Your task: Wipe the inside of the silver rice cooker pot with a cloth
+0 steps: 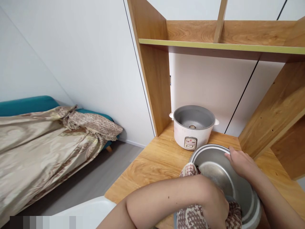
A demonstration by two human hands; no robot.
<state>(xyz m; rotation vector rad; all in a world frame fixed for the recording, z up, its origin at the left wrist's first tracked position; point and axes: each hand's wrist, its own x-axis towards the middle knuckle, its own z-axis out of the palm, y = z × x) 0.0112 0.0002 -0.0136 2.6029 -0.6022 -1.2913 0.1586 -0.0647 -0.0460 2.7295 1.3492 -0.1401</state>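
Observation:
My right hand (pixel 239 162) grips the far rim of a metal inner pot (pixel 214 165), tilted toward me above the wooden counter (pixel 152 162). My left hand (pixel 215 203) is closed on a brown-and-white patterned cloth (pixel 190 218) pressed against the pot's near side and rim. Just behind the pot stands a white rice cooker body (pixel 193 127), open and without its inner pot, control panel facing me.
Wooden shelving (pixel 154 79) rises behind and to the right of the cooker. A white rounded edge (pixel 88 211) shows at the bottom left. A teal sofa draped with a beige patterned blanket (pixel 47 140) stands on the grey floor at left.

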